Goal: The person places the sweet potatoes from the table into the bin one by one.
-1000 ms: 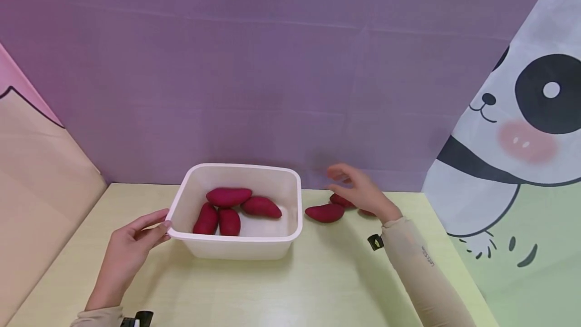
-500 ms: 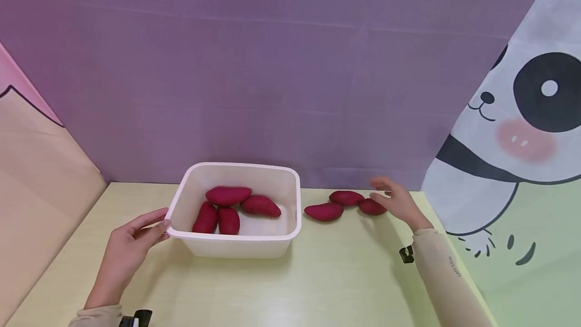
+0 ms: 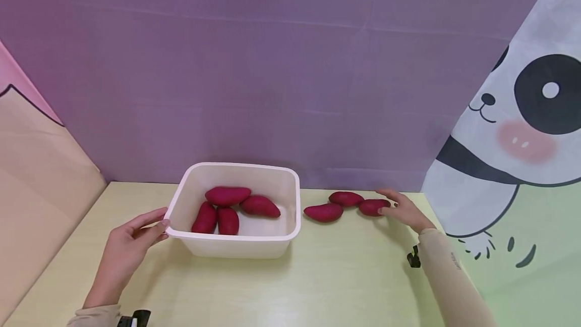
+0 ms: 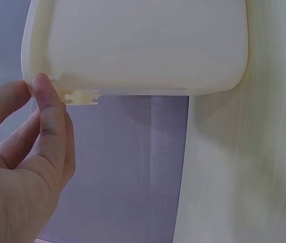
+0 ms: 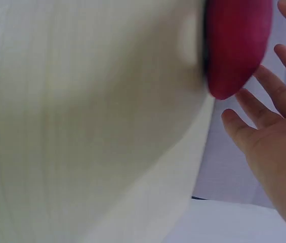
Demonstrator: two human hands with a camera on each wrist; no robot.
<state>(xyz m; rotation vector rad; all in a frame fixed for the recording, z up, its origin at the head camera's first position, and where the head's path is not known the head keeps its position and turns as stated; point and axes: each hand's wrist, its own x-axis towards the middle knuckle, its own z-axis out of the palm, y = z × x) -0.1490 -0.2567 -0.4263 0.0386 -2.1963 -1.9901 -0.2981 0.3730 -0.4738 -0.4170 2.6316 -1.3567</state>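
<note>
My left hand (image 3: 129,249) pinches the left rim of a white plastic tub (image 3: 236,247); the left wrist view shows thumb and fingers on its edge. Several dark red sweet potatoes lie inside, one of them, a long sweet potato (image 3: 228,196), at the back. Right of the tub, three more rest on the table: a near-left sweet potato (image 3: 323,212), a back sweet potato (image 3: 346,199) and a right sweet potato (image 3: 371,207). At the right one's outer end is my right hand (image 3: 404,211), its fingers spread around that end in the right wrist view.
The pale wooden table (image 3: 317,276) ends at the back against a purple cloth wall (image 3: 272,90). A panda-printed panel (image 3: 481,165) bounds the right side, a beige one (image 3: 41,175) the left.
My right hand has moved right, past the back sweet potato, and down to the rightmost one, uncovering the others. The left hand and the tub have stayed in place.
</note>
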